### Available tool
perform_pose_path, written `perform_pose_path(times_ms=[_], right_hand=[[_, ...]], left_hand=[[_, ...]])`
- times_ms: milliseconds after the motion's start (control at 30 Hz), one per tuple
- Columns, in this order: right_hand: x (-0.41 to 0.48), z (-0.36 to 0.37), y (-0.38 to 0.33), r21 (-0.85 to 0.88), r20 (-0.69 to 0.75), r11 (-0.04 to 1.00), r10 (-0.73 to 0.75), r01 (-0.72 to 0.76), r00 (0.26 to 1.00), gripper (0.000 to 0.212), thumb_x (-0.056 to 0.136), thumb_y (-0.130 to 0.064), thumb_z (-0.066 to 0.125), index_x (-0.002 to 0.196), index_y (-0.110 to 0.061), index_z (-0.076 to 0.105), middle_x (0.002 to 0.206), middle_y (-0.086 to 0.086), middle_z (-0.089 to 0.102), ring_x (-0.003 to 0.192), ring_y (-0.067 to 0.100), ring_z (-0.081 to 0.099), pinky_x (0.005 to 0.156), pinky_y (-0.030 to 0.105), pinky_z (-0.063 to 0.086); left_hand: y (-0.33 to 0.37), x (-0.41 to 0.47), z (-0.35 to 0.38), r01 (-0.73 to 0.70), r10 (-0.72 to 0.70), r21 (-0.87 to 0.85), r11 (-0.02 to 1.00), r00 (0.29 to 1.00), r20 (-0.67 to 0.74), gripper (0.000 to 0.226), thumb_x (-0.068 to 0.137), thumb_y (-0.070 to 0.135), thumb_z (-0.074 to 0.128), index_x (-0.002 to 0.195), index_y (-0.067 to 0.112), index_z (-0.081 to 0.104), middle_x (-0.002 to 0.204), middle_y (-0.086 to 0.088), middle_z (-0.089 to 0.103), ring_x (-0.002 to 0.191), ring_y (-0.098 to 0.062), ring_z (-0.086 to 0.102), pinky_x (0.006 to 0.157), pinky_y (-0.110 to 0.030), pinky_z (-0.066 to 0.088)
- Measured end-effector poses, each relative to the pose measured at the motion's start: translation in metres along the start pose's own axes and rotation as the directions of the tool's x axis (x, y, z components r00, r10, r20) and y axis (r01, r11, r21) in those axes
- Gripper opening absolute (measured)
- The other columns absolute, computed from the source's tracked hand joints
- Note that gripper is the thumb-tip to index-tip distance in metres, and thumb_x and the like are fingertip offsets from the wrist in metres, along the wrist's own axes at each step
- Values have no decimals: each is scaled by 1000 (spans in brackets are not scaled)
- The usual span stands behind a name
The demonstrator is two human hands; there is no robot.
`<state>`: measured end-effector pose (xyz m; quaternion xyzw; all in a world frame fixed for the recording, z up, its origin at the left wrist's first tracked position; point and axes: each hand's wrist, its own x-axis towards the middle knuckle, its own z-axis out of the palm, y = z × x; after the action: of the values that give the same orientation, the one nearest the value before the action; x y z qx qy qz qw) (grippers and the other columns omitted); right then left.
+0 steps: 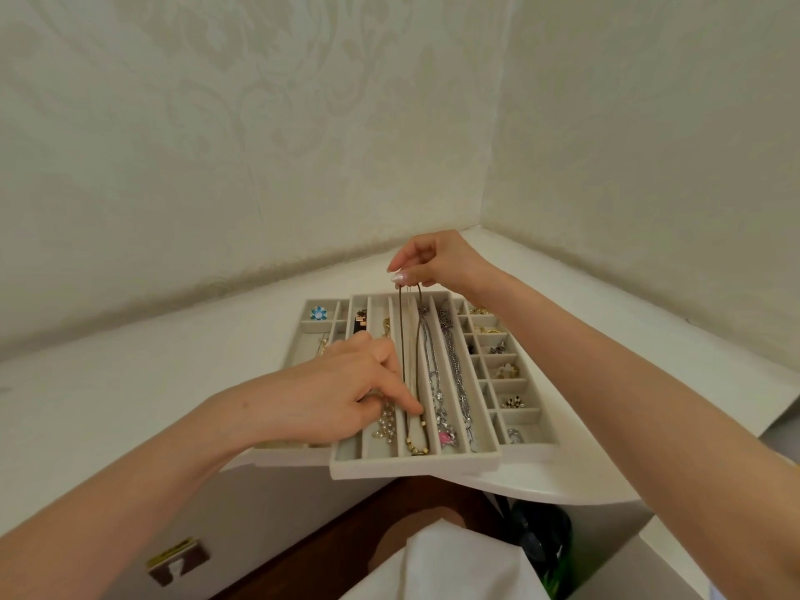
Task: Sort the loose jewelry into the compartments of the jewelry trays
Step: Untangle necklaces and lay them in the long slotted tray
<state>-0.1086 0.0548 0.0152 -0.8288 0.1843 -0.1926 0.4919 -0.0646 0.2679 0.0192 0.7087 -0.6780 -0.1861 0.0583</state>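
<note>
The right hand has its grip pinched on the top of the dark necklace, at 12 o'clock. The left hand presses one straight finger on it in the middle tray. The tray's 6 o'clock edge hangs over the white surface.

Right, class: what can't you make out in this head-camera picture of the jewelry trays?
Head view only.
1. Left tray: near part hidden under the left hand.
2. Dark necklace: top end hidden in the right hand's pinch.
3. Pieces in the right tray: too small to identify.
</note>
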Motion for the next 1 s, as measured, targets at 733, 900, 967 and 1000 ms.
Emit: perform_pose_path(times_ms=[733,900,967,1000], right_hand=[[6,2,5,-17,8,1000,-8,8,1000,14,78,0,72,80,-13,67,71,3,65,58,-3,60,60,12,47],[6,2,6,-49,17,999,8,-7,1000,11,77,2,72,87,-3,70,72,4,66,59,-1,61,61,12,49],[7,2,4,-80,14,997,17,-15,1000,15,78,3,71,93,2,71,72,5,66,57,-3,60,58,10,47],[7,2,3,-103,13,995,18,-16,1000,16,78,4,70,94,2,71,72,4,66,56,-3,60,57,9,46]], left_hand=[[3,-10,-1,-76,82,-115,990,996,46,40,94,11,44,108,44,63,95,14,43,97,0,36,85,-15,31],[-4,-8,-6,-33,29,-97,995,999,-38,36,95,14,45,102,44,63,98,14,45,99,2,37,84,-15,32],[-5,-7,-6,-27,24,-84,996,999,-42,36,95,14,45,102,44,64,98,13,45,99,2,36,85,-16,33],[-4,-7,-6,-26,23,-77,997,999,-40,36,95,13,45,102,43,64,99,13,45,99,2,36,86,-16,33]])
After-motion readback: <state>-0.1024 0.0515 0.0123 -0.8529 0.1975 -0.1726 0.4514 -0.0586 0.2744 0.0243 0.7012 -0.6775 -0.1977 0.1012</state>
